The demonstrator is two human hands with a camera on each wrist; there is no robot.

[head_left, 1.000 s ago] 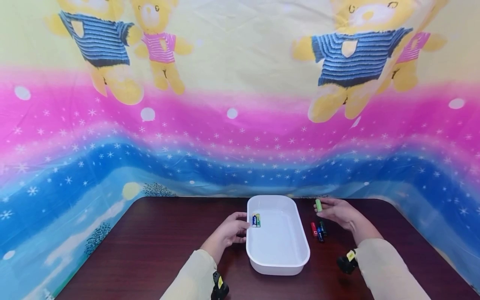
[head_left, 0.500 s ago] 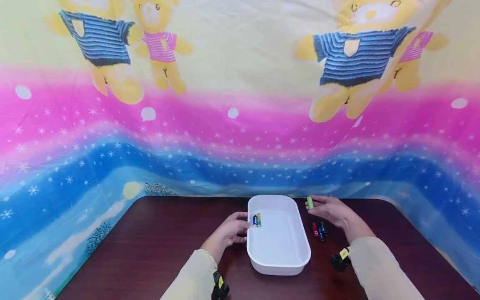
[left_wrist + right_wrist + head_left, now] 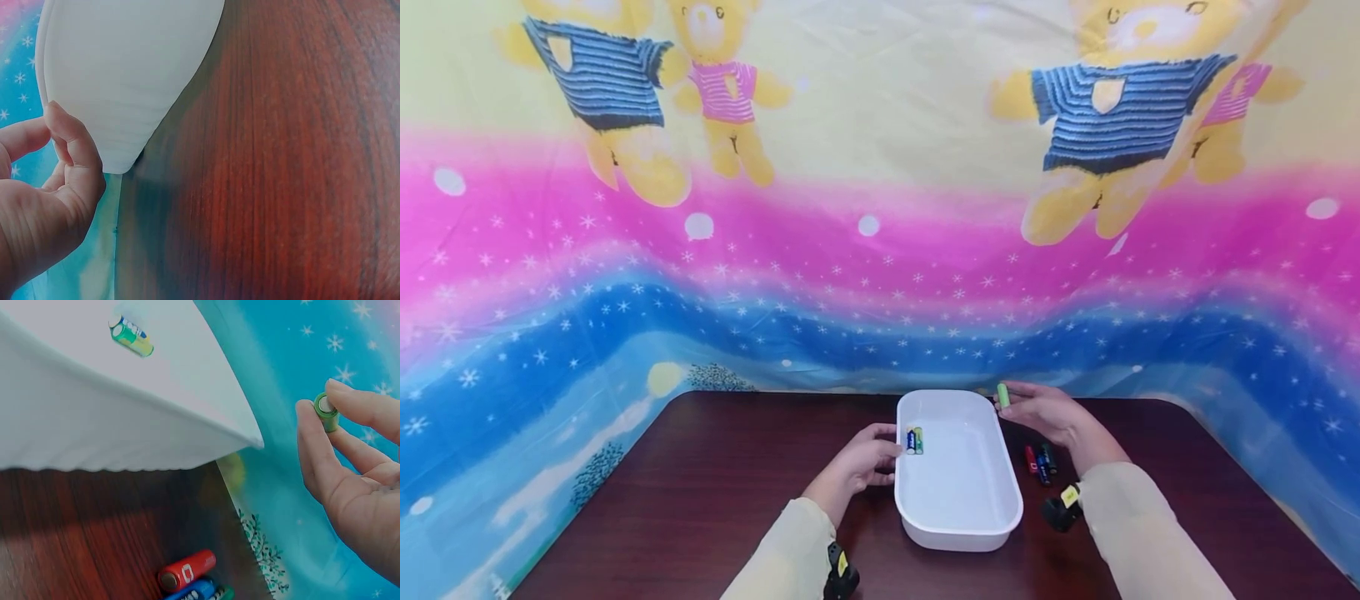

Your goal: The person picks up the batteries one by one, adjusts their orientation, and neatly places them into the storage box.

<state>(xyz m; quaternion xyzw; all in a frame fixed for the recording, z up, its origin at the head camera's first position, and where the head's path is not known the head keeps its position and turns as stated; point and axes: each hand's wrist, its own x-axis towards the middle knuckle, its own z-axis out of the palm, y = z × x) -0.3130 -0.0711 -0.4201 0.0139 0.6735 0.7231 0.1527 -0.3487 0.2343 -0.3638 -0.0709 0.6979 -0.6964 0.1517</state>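
Note:
My left hand (image 3: 867, 460) holds the left rim of a white plastic tub (image 3: 958, 527), its fingers bent at the edge in the left wrist view. Between the fingertips and thumb of my right hand (image 3: 1047, 412) is a green battery (image 3: 1003, 396), raised beside the tub's far right corner. The right wrist view shows this battery end-on, apart from the tub. Inside the tub, against its left wall, lie a blue battery (image 3: 911, 440) and a green-and-yellow battery (image 3: 918, 441), side by side.
On the dark wooden table (image 3: 737, 483), right of the tub, lie a red battery (image 3: 1031, 458), a blue battery (image 3: 1042, 468) and a dark green battery (image 3: 1049, 457) close together. A patterned cloth (image 3: 880, 275) hangs behind the table and along its sides.
My right hand has moved left with the green battery, from above the loose batteries to the tub's far right corner. The left hand stays at the rim.

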